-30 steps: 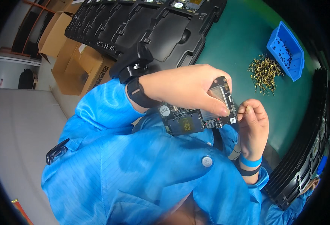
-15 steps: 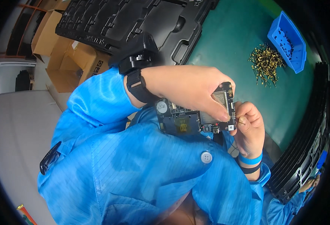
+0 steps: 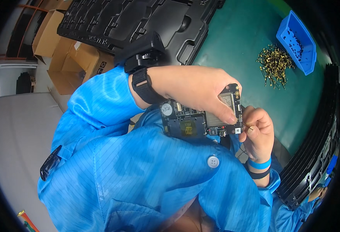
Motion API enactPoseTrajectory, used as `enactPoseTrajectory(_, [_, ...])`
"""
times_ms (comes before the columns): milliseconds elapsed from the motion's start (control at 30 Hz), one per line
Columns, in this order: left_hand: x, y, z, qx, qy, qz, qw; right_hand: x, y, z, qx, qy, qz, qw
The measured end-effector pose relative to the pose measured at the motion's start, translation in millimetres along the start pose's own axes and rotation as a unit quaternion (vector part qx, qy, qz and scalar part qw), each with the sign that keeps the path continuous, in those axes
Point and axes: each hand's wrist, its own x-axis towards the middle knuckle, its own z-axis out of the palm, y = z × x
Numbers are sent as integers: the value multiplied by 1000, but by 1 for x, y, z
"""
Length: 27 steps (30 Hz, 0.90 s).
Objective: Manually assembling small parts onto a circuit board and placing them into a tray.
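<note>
My left hand (image 3: 206, 91) is closed around a black circuit board (image 3: 186, 128), its thumb lying across the metal shield on the upper side. The board is held close against my blue smock. Right beside the board's right edge, my right hand (image 3: 258, 129) pinches a thin cable with a gold tip (image 3: 251, 128) between thumb and forefinger. Whether the cable touches the board is hidden by my fingers. A loose pile of short black cables with gold ends (image 3: 275, 65) lies on the green table, beyond my right hand.
A blue bin (image 3: 310, 58) with small dark pieces stands next to the pile on the green tabletop (image 3: 232, 46). Black moulded trays (image 3: 154, 23) lie at the far left, and more are stacked (image 3: 309, 154) on the right. Open cardboard boxes (image 3: 67, 77) sit left. Another person's hand (image 3: 317, 193) shows lower right.
My right hand has shifted very slightly right, the cable still pinched in it. The left hand and the board have barely moved.
</note>
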Motion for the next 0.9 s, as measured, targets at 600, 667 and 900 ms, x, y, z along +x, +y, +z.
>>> enactPoseTrajectory(600, [1,5,2,56,-14,-14,998,5,-9,1,-43,-40,50,997])
enactPoseTrajectory(667, [2,3,2,53,-15,-16,998,4,-13,2,-59,-37,60,996])
enactPoseTrajectory(900, [2,7,3,78,-25,-10,997,7,-27,4,-163,-55,77,982])
